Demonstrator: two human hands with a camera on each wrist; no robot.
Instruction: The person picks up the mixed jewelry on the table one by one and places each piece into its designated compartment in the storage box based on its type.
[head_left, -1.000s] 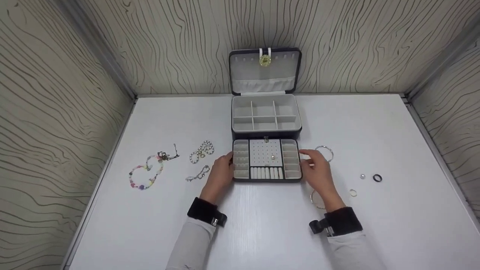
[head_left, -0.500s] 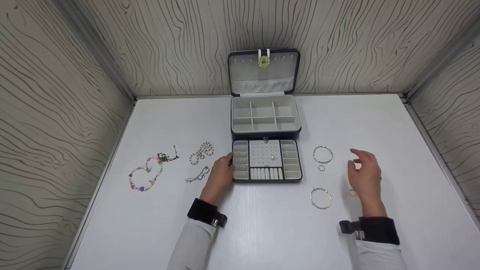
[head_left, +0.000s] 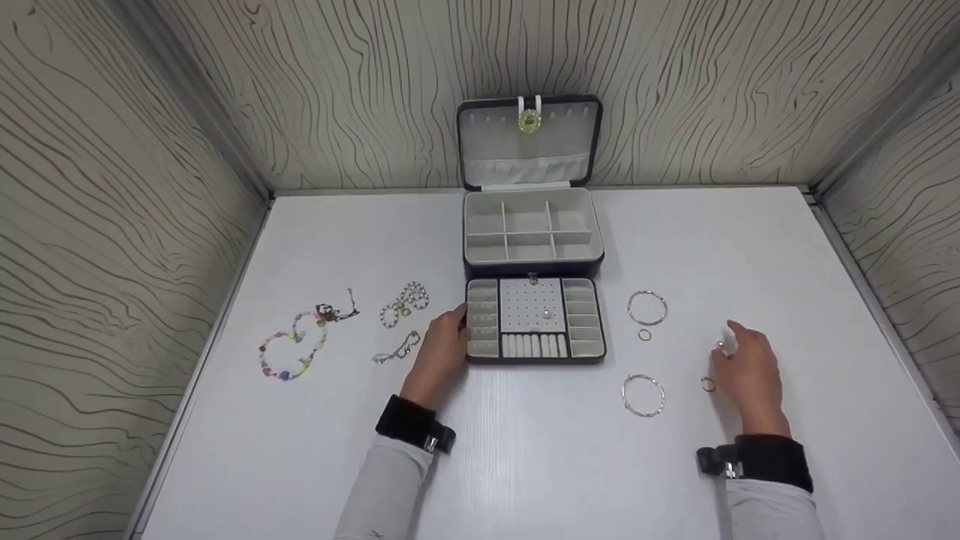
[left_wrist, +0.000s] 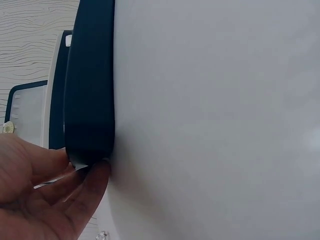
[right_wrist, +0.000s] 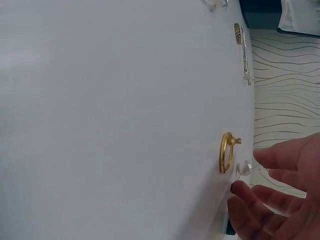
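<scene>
My left hand (head_left: 442,345) grips the left side of a jewelry tray (head_left: 536,361), thumb and fingers around its dark blue corner (left_wrist: 90,140) in the left wrist view. The tray has small side compartments, a perforated panel with a pearl stud (head_left: 546,314), and white ring rolls (head_left: 532,346). My right hand (head_left: 750,375) is low over the table, thumb and fingers apart around a small pearl piece (right_wrist: 245,168). A gold ring (right_wrist: 226,152) lies just beside that hand. The black ring seen earlier is mostly hidden by my fingers.
Behind the tray stands the open jewelry box (head_left: 529,262) with divided compartments. Two bangles (head_left: 643,396) and a small ring (head_left: 645,334) lie right of the tray. A colorful bead necklace (head_left: 283,375), a pearl bracelet (head_left: 405,304) and a silver bracelet (head_left: 397,349) lie to its left.
My right hand has left the tray's right side and moved right to the pearl piece. The left hand stays at the tray.
</scene>
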